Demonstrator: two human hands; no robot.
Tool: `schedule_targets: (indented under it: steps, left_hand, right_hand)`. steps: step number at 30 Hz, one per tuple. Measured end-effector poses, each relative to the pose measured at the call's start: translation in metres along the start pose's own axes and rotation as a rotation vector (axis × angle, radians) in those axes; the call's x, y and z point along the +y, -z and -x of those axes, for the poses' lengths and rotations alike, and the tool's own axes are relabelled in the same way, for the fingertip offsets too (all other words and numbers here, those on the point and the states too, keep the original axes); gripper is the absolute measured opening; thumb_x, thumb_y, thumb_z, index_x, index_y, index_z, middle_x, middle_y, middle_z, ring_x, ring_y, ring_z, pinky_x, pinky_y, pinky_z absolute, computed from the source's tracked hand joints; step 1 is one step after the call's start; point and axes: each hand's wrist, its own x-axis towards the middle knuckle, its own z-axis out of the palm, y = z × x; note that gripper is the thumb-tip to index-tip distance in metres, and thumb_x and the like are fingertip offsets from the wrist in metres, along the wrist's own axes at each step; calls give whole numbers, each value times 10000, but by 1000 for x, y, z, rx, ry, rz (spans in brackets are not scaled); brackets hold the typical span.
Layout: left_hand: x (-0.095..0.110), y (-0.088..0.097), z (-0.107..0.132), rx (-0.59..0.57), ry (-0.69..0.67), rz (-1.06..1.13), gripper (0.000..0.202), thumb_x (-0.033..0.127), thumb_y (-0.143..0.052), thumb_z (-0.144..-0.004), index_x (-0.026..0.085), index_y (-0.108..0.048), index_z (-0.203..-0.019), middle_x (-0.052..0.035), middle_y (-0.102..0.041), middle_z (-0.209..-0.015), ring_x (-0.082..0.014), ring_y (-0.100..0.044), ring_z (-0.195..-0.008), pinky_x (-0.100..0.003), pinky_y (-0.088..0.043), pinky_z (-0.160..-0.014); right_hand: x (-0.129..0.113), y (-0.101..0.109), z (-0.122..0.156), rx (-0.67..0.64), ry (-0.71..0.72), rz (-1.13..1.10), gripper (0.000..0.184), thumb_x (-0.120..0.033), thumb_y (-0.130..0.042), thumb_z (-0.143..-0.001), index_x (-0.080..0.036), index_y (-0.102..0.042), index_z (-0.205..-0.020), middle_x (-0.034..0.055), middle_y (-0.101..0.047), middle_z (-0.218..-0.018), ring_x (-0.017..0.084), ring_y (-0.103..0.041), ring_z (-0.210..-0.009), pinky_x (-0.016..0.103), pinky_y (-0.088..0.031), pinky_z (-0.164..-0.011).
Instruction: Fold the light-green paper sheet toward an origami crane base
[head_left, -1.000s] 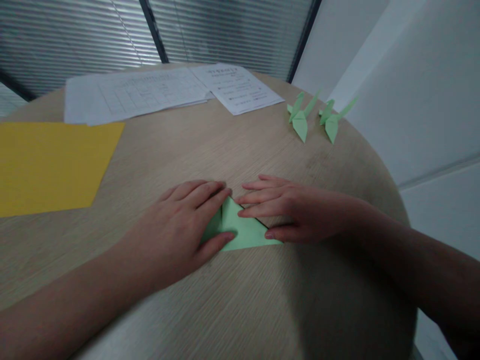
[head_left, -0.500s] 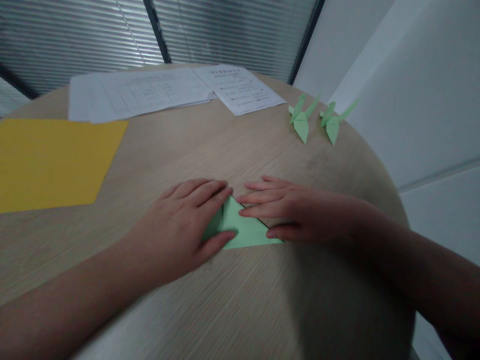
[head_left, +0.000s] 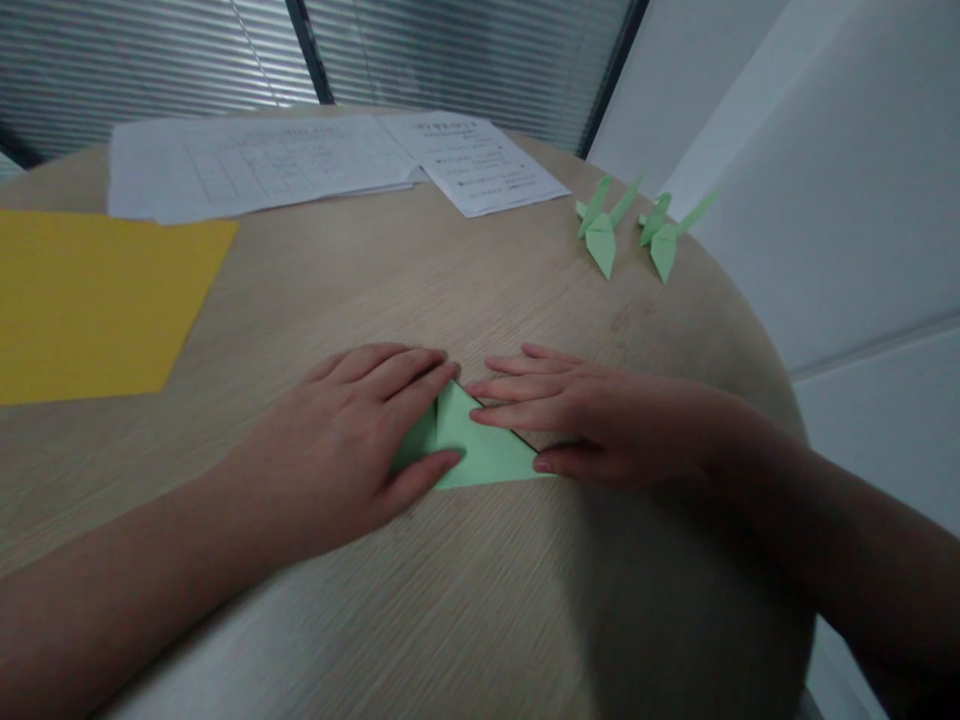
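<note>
Fingers (head_left: 409,375) of my left hand (head_left: 352,440) lie stretched out flat, curled round nothing, pressing on the left half of the folded light-green paper triangle (head_left: 484,455); the thumb pins its near edge. My right hand (head_left: 600,420) is spread the same way, its fingertips meeting the left ones at the triangle's top corner and its thumb touching the right tip. Neither hand grips the paper: both only hold it down on the round pale wood-grain table (head_left: 450,620), between my forearms.

Against a second ago almost nothing has moved: both hands have kept their places, and the triangle has the same shape and spot. Only the view has tipped a little, so things at the back sit slightly higher in the frame. I judge the crease is still being pressed flat, with no new fold begun.

Writing: the white printed sheets (head_left: 255,165) at the far side carry a ruled grid, and the single white printed page (head_left: 472,160) beside them has lines of text under a heading, all too small and blurred for me to read. No brand or label shows. To the left lies a plain yellow paper sheet (head_left: 90,300); at the far right two small green folded-paper cranes (head_left: 602,225) stand side by side
</note>
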Motion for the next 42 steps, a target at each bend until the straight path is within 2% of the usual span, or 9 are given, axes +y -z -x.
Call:
schedule_targets:
  steps: [5, 12, 20, 23, 28, 35, 42]
  left_hand:
    - [1, 1, -1, -14, 9, 2, 657, 593, -500, -956, 166, -573, -1449, -187, -614, -1445, -407, -583, -1288, -610, -461, -1092]
    - [1, 0, -1, -13, 26, 24, 638, 576, -509, -950, 192, -574, -1455, -168, -605, -1458, -407, -572, -1301, -609, -443, -1109]
    - [1, 1, -1, -19, 18, 24, 644, 558, -522, -949, 160, -577, -1452, -188, -612, -1446, -417, -573, -1296, -622, -448, -1105]
    - [1, 0, -1, -23, 18, 11, 641, 561, -509, -954, 172, -569, -1460, -180, -605, -1458, -416, -571, -1299, -625, -446, -1104]
    - [0, 0, -1, -12, 30, 31, 630, 566, -519, -948, 207, -571, -1463, -160, -602, -1465, -412, -570, -1304, -618, -437, -1114]
    - [3, 0, -1, -8, 51, 54, 605, 563, -453, -983, 187, -595, -1436, -163, -620, -1444, -405, -575, -1299, -621, -440, -1112]
    - [5, -2, -2, 8, 68, 46, 655, 595, -494, -963, 157, -586, -1441, -190, -621, -1436, -421, -565, -1304, -636, -445, -1108]
  right_hand:
    - [2, 0, 1, -3, -1, -20, 673, -153, -644, -950, -230, -419, -1579, 126, -341, -1678, 312, -193, -1589, 590, -88, -1288]
    - [3, -2, 2, 10, -1, -42, 670, -119, -643, -949, -207, -430, -1578, 148, -341, -1673, 331, -196, -1586, 633, -85, -1278]
    - [5, 2, 2, -32, 15, -37, 666, -150, -621, -975, -181, -387, -1597, 162, -282, -1693, 331, -155, -1595, 630, -70, -1276]
    - [8, 3, 3, -37, 30, -70, 667, -173, -603, -992, -233, -361, -1610, 126, -265, -1706, 305, -135, -1601, 613, -51, -1280]
    - [11, 2, 4, -38, 30, -80, 664, -180, -585, -1000, -260, -348, -1615, 104, -265, -1710, 283, -113, -1606, 585, -32, -1288]
    - [7, 2, 2, -45, 19, -42, 649, -168, -596, -987, -212, -378, -1597, 129, -263, -1707, 312, -134, -1601, 608, -57, -1282]
    - [6, 1, 2, -27, 0, -38, 670, -165, -635, -967, -249, -398, -1587, 113, -304, -1696, 307, -162, -1597, 592, -65, -1289]
